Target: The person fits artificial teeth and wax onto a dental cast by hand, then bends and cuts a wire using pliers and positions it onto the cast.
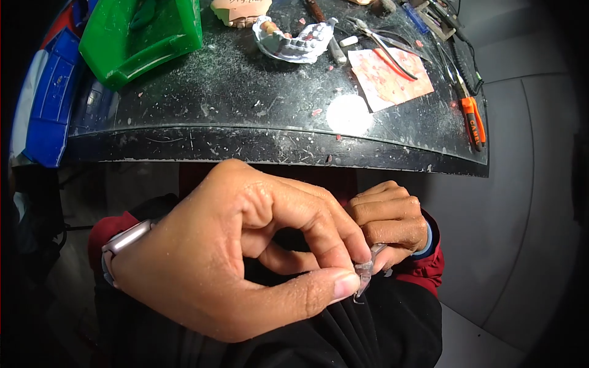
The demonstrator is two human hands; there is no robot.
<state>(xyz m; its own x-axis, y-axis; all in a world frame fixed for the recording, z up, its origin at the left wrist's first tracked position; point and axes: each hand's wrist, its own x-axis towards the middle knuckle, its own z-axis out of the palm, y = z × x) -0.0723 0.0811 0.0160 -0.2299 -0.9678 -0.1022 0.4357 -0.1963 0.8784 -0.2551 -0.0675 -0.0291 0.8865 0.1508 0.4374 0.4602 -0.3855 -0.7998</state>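
My left hand [270,257], with a watch [127,237] at its wrist, is raised over my lap in front of the table. Its thumb and fingertips pinch a small translucent dental piece [363,277], from which a thin bent wire sticks out at the bottom. Just beyond it, my right hand [391,214] is closed, fingers curled over and thumb side against the piece. A greyish end shows between the two hands. What the right fingers hold is mostly hidden.
On the dusty black table [245,101] lie a green bin [156,64], a blue bin [52,92], a tan dental cast [240,11] and a grey dental impression [294,42]. Red-handled pliers [392,56] rest on a pink-stained paper [386,86]. An orange-handled tool [473,122] lies near the right edge.
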